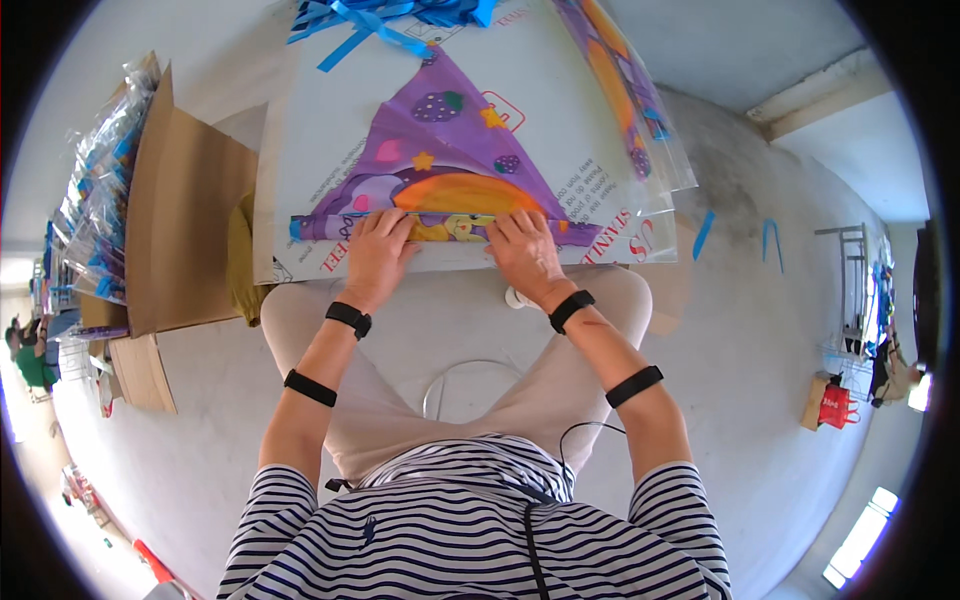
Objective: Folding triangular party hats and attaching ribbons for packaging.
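Note:
A purple, kite-like triangular printed sheet (455,140) lies on a white board with print (310,130) in front of me, its point facing away. Its near edge is rolled into a narrow band with a blue tip at the left end. On the left half of that band, my left hand (378,255) curls its fingers over the roll, thumb toward the middle. My right hand (525,255) grips the roll likewise, right of centre. Between the hands a short stretch of patterned roll shows. What lies inside the roll is hidden.
Blue ribbons (440,12) are heaped at the board's far edge. A rolled printed sheet in clear plastic (615,80) lies on the right. An open cardboard box (190,200) with plastic-wrapped packs (100,190) stands left. Blue strips (704,235) and a red bag (838,407) are farther right.

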A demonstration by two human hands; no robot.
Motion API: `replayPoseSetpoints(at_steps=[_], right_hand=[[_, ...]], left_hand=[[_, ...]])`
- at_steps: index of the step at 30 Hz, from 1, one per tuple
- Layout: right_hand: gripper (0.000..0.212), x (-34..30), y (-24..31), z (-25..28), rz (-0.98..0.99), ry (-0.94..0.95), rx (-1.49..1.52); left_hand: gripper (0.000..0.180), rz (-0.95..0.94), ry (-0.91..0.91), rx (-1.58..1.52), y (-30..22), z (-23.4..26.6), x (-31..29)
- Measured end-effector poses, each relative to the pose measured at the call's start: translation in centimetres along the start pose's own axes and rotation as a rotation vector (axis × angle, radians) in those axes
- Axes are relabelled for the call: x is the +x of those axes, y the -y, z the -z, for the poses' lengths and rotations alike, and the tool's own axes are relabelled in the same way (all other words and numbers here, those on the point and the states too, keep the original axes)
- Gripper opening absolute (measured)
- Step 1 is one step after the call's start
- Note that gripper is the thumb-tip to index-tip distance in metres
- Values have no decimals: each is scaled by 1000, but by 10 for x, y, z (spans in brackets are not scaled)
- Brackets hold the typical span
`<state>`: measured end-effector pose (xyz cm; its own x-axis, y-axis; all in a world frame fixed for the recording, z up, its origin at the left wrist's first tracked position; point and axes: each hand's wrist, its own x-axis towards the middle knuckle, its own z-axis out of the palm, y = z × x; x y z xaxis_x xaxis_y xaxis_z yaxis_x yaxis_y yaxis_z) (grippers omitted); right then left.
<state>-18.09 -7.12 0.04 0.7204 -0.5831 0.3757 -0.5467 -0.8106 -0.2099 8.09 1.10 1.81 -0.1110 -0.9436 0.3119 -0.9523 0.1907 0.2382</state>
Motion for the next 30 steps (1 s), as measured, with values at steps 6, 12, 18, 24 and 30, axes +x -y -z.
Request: replayPoseSetpoints(at_steps=[6, 12, 18, 24, 30], right_hand=[[30, -5, 2, 9, 66, -48, -263], [27, -11, -13, 11, -20, -59, -319], [16, -17, -50, 24, -189, -34, -167], [15, -5, -78, 58, -543, 170, 162], [29, -1, -113, 64, -820, 381, 329]], left_hand=[[45, 22, 1, 7, -4, -1, 3], [46, 41, -38, 23, -5, -5, 4], [41, 16, -61, 14, -2, -4, 7], [19, 42, 54, -70, 23, -4, 24], [17, 98, 285, -130, 38, 3, 63]])
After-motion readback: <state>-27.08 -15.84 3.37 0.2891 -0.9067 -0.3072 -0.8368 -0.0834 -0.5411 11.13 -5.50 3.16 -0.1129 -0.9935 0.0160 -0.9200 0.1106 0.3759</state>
